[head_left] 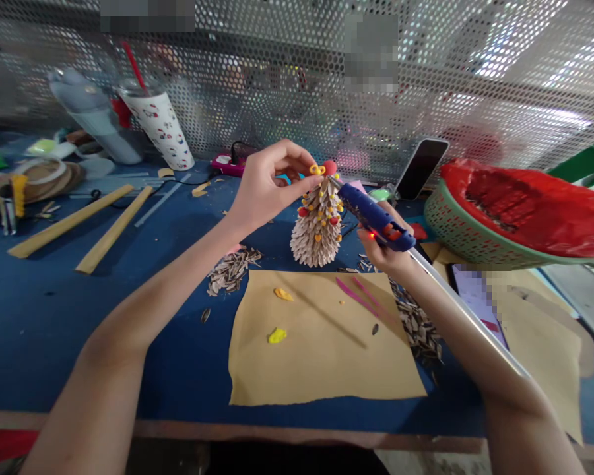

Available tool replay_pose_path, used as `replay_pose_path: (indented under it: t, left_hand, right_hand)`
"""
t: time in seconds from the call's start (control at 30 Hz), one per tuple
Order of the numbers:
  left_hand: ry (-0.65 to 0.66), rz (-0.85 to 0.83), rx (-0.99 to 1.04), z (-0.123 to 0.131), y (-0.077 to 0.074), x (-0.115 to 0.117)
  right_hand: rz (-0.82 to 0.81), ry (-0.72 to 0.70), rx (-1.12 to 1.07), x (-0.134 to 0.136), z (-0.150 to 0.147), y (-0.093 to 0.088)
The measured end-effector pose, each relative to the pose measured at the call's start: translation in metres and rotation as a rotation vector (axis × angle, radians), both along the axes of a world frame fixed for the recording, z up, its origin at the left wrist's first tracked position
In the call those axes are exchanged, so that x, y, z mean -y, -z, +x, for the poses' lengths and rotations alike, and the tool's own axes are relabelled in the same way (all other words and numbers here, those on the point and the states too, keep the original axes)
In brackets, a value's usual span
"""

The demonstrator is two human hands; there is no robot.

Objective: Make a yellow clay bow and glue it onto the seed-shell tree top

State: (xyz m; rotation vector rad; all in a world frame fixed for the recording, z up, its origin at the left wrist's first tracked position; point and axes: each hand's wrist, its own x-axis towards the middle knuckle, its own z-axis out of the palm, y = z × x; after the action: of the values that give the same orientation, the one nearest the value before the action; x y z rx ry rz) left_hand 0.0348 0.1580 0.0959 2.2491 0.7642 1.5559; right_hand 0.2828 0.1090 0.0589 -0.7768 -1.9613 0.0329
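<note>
Left hand (277, 178): thumb and forefinger pinching a small yellow looped bow (317, 170).
Right hand (383, 257): wrapped around a blue plastic glue gun (371, 214) — nozzle aimed forward-left, long axis slanting back past the wrist.
Between the hands: a pale, shell-scaled cone tree (317, 237), upright, tip up.
In the way: the nozzle, covering part of its upper right side.
Nearer than both hands: a brown paper sheet (307, 369).
Right of the right hand: a green plastic basket (470, 239).

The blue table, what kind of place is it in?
Probably a craft workspace: the right hand holds what looks like a glue gun near the top of a little cone-shaped tree, and piles of seed shells lie nearby.
</note>
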Motion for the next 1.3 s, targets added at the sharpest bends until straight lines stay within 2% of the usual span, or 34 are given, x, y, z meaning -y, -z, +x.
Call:
replay_pose_path:
  t: [0.23, 0.4, 0.53, 0.63, 0.8, 1.0, 1.1, 1.3]
  left_hand:
    - [0.030, 0.025, 0.000, -0.001, 0.002, 0.001]
    - [0.052, 0.029, -0.015, -0.001, 0.002, 0.003]
    - [0.001, 0.080, -0.053, -0.001, 0.001, 0.013]
    - [-0.059, 0.211, -0.158, -0.004, 0.001, 0.020]
    - [-0.088, 0.581, -0.342, -0.012, 0.004, 0.022]
    - [-0.107, 0.755, -0.433, -0.016, 0.007, 0.019]
    - [-0.131, 0.750, -0.504, -0.018, 0.008, 0.020]
    - [-0.063, 0.580, -0.596, -0.021, 0.007, 0.021]
  right_hand:
    - [-0.146, -0.010, -0.095, 0.002, 0.007, 0.007]
    - [-0.167, -0.052, -0.177, 0.001, 0.017, 0.015]
    - [-0.225, -0.094, -0.273, 0.005, 0.014, 0.011]
    - [-0.278, -0.136, -0.318, 0.010, 0.010, 0.005]
    - [-0.390, -0.233, -0.349, 0.016, 0.011, -0.005]
    - [-0.443, -0.327, -0.275, 0.013, 0.017, -0.006]
    - [-0.458, -0.315, -0.260, 0.013, 0.020, -0.005]
    - [-0.472, -0.252, -0.250, 0.015, 0.023, -0.006]
